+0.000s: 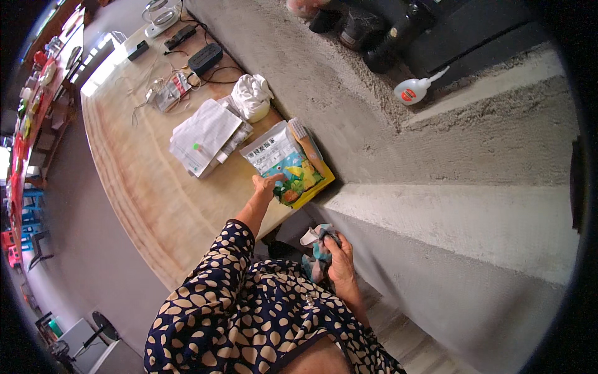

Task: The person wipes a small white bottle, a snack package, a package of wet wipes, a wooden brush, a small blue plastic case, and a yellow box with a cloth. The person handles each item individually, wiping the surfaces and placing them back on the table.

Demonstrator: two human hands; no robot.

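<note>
My left hand (266, 185) reaches out over the wooden table (143, 187) and touches the near edge of a colourful plastic packet (283, 163) with a fruit picture. The packet lies on a yellow box at the table's corner, beside a concrete ledge. A brush (301, 133) rests along the packet's far side. My right hand (339, 255) is held close to my body and grips a crumpled cloth (317, 246) in white, teal and grey.
A stack of papers (205, 137) and a bunched white cloth (252, 95) lie beyond the packet. Further off are cables, a black power block (205, 58) and a kettle (161, 15). A white glue bottle (413, 90) lies on the concrete ledge (473, 156).
</note>
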